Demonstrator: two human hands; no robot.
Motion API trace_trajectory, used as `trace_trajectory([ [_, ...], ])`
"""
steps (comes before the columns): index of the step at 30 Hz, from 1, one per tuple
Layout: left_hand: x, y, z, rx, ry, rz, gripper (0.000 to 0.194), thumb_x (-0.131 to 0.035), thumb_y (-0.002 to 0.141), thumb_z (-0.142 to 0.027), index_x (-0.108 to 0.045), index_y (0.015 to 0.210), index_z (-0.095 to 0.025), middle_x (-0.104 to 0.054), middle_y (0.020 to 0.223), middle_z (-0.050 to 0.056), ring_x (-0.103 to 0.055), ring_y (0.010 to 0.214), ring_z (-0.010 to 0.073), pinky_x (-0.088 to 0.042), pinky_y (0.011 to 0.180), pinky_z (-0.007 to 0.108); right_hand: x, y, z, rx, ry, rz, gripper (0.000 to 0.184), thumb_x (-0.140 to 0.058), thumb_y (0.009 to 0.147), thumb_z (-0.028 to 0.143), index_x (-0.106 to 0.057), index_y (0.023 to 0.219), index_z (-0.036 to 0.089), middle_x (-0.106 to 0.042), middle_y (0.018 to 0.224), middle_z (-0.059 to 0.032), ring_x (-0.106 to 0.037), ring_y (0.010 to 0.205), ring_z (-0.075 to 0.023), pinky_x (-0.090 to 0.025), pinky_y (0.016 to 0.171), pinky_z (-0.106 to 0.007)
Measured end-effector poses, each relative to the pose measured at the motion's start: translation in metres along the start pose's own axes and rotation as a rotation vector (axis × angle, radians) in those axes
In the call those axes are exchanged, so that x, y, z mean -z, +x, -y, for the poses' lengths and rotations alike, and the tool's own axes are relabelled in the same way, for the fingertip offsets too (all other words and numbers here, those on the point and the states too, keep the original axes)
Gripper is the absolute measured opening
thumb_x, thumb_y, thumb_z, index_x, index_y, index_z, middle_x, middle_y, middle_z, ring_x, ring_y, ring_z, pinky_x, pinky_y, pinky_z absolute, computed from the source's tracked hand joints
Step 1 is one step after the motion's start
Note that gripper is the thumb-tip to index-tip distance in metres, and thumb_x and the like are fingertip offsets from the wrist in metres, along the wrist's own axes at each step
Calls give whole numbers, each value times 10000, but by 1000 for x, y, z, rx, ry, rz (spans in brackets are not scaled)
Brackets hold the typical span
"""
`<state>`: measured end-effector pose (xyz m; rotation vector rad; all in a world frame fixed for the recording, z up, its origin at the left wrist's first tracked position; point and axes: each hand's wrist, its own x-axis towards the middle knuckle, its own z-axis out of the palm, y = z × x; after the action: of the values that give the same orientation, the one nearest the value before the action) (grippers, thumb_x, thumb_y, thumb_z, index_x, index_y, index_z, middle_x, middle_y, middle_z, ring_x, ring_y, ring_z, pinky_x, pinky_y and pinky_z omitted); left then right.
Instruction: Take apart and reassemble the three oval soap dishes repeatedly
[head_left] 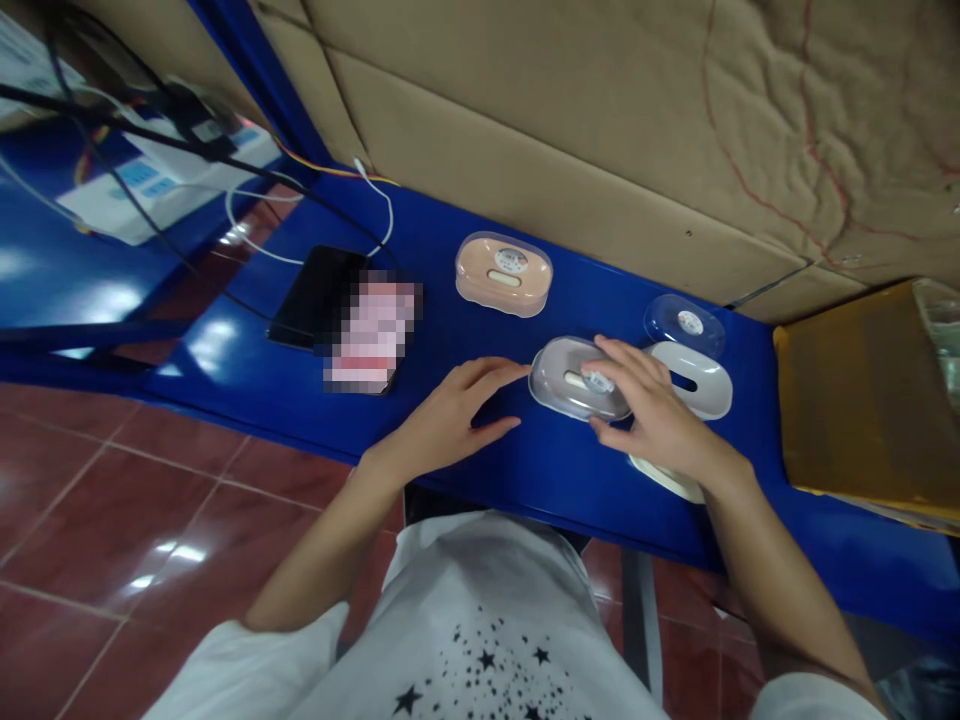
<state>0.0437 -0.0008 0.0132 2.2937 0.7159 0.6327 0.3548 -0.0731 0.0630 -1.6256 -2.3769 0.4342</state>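
Midway along the blue table (570, 470), toward its front edge, a grey box (559, 385) lies between both hands, probably to steady it: the left hand (446, 410), holding nothing, points its index fingertip at one end; the right hand (660, 415) spreads over its lid, whether gripping I cannot tell. Count two lidded boxes, including a peach box (495, 290) by the back edge, one loose lid (667, 322), one white tray (711, 388), and one cream piece (667, 480).

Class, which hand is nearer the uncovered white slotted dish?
Right. The right hand overlaps the left side of the white slotted dish in view; the left hand is farther, by the grey lidded dish's left end.
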Motion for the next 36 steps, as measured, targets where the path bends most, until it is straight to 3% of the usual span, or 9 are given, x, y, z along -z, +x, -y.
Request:
trace_trajectory([
  [8, -2, 1, 1, -35, 49, -9, 388, -646, 1066, -309, -637, 1452, -271, -641, 1471, 116, -627, 1365, 286, -501, 1180, 529, 22, 59, -35, -8, -83, -6, 657, -714, 902, 273, -512, 1526, 238, -422, 1724, -201, -393, 1594, -422, -339, 1252, -675],
  [12, -2, 1, 2, -29, 45, -11, 366, -642, 1063, -324, -665, 1426, -278, -666, 1441, 114, -649, 1330, 289, -507, 1167, 545, 28, 61, -34, -18, -105, -20, 622, -628, 999, 309, -467, 1587, 188, -348, 1756, -238, -337, 1627, -425, -312, 1276, -651],
  [15, -1, 0, 3, -31, 51, -10, 353, -628, 1073, -330, -667, 1421, -285, -670, 1436, 112, -653, 1323, 288, -508, 1165, 542, 37, 30, -27, -46, -111, -76, 613, -601, 1054, 417, -420, 1619, 268, -348, 1770, -179, -337, 1634, -392, -301, 1288, -663],
  [19, -1, -2, 1, -54, 86, 2, 334, -612, 1090, -321, -656, 1419, -281, -669, 1423, 107, -653, 1317, 276, -508, 1159, 520, 38, -46, -10, -91, -73, -153, 410, -638, 1047, 397, -590, 1449, 337, -679, 1489, -91, -624, 1402, -361, -488, 1153, -609],
  [22, -3, -4, -4, -82, 103, 7, 346, -613, 1094, -320, -640, 1436, -277, -665, 1402, 109, -655, 1284, 270, -519, 1138, 507, 20, -95, 5, -193, -68, -162, 329, -623, 1052, 337, -630, 1382, 337, -776, 1307, -86, -742, 1183, -358, -582, 970, -590],
  [25, -6, -4, -13, -116, 92, 25, 386, -631, 1087, -327, -618, 1470, -288, -664, 1397, 105, -643, 1292, 273, -516, 1143, 502, -7, -111, 22, -235, -49, -108, 313, -610, 1057, 340, -648, 1368, 339, -795, 1259, -79, -759, 1142, -366, -598, 954, -622],
  [29, -12, 0, -24, -152, 62, 135, 532, -724, 1029, -363, -565, 1536, -328, -600, 1539, 101, -578, 1415, 313, -482, 1196, 528, -31, -84, 50, -127, 1, -61, 387, -576, 1077, 318, -611, 1462, 292, -757, 1363, -103, -726, 1231, -340, -592, 1040, -593],
  [32, -15, 1, -27, -138, 64, 226, 736, -807, 963, -418, -469, 1616, -375, -494, 1659, 106, -490, 1511, 359, -442, 1229, 580, -29, -53, 60, 56, 41, -2, 477, -559, 1090, 309, -530, 1566, 296, -711, 1460, -103, -681, 1324, -314, -572, 1092, -552],
  [36, -12, 1, -23, -107, 88, 243, 789, -816, 958, -400, -428, 1644, -356, -442, 1696, 125, -443, 1549, 364, -399, 1260, 589, 1, -35, 27, 116, 91, -43, 527, -577, 1089, 341, -476, 1606, 353, -684, 1499, -81, -649, 1365, -289, -532, 1140, -552],
])
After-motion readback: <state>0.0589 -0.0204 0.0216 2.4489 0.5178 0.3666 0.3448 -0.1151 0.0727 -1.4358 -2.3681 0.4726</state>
